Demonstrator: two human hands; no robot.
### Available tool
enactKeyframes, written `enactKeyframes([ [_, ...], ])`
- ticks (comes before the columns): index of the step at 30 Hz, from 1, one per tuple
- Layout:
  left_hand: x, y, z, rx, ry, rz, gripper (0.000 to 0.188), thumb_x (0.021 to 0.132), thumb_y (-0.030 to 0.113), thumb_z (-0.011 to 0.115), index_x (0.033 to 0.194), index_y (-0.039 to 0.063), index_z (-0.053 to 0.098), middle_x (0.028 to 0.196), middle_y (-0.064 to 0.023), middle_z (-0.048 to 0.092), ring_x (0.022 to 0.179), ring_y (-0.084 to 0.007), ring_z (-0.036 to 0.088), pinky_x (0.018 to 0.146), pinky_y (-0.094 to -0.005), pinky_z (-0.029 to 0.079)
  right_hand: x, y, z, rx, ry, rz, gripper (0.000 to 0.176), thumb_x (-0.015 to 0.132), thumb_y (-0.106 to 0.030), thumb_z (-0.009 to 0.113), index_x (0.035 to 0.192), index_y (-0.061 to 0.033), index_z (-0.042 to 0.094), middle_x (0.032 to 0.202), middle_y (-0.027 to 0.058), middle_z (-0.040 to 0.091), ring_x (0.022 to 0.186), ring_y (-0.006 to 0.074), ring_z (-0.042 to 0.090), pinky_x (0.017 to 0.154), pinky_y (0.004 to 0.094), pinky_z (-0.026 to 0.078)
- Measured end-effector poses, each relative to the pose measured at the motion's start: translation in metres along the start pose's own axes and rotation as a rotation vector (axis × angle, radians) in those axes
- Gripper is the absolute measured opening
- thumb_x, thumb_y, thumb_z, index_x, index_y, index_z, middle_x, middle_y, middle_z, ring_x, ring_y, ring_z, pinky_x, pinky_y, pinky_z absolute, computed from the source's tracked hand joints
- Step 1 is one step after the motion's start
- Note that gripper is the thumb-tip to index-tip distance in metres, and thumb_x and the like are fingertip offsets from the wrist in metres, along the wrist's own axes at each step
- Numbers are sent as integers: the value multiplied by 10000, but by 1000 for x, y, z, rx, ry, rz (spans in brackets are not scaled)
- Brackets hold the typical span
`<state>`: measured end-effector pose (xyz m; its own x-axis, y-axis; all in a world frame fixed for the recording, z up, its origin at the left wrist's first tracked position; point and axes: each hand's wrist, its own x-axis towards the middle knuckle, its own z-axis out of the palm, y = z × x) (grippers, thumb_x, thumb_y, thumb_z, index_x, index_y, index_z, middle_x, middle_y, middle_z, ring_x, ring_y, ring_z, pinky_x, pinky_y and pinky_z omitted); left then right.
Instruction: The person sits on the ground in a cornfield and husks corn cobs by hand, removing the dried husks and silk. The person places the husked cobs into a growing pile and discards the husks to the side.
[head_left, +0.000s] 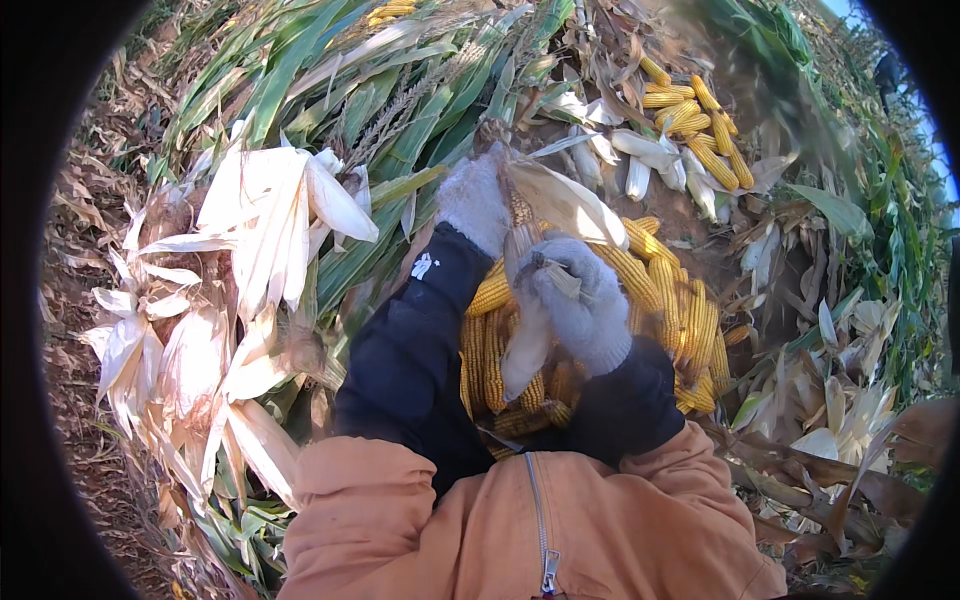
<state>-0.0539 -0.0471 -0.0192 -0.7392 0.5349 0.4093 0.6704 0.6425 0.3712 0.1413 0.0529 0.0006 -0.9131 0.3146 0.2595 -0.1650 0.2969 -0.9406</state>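
My left hand (474, 196), in a pale knit glove, holds a partly husked corn ear (520, 208) near its far end, where dry brown silk shows. A strip of yellow kernels is bare along the ear. My right hand (581, 304), gloved alike, is closed around dry husk leaves (529, 337) at the near end, some hanging below the fist. Another pale husk leaf (577, 204) spreads off the ear to the right. Beneath both hands lies a heap of husked yellow corn ears (686, 315). My fingers hide part of the held ear.
On the left lies a pile of stripped pale husks (191, 360). Cut green corn stalks (405, 127) stretch across the ground ahead. A smaller pile of yellow ears (694, 124) sits at the far right, beside several husk-covered ears (649, 154). Dry leaves (847, 420) litter the right side.
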Motion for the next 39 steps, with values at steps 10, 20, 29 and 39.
enactKeyframes([
  [10,34,-57,-13,-1931,213,-657,452,1079,460,433,1041,43,602,926,-139,661,876,-337,665,912,-522,572,-82,5,-18,313,-108,496,271,937,-204,707,1122,-39,599,940,25,622,859,130,587,793,286,495],
  [20,9,12,-36,-1770,50,-508,488,1080,460,445,1123,-2,598,940,-148,674,834,-271,682,800,-440,607,14,16,2,257,-225,449,509,899,-305,781,1239,-1,556,948,85,647,797,147,652,744,272,550],
  [29,2,-40,2,-1474,-26,-377,397,1069,365,504,1036,-14,617,859,-145,687,719,-256,681,677,-391,597,1,-11,22,416,-194,549,432,950,-251,713,1271,0,570,833,29,629,540,78,585,424,219,491],
  [39,-16,-40,24,57,-354,260,311,1011,266,558,1212,44,641,1048,-112,690,954,-294,672,874,-414,554,20,-34,18,226,-131,275,395,927,-260,735,1227,-22,638,876,21,675,680,87,633,567,240,499],
])
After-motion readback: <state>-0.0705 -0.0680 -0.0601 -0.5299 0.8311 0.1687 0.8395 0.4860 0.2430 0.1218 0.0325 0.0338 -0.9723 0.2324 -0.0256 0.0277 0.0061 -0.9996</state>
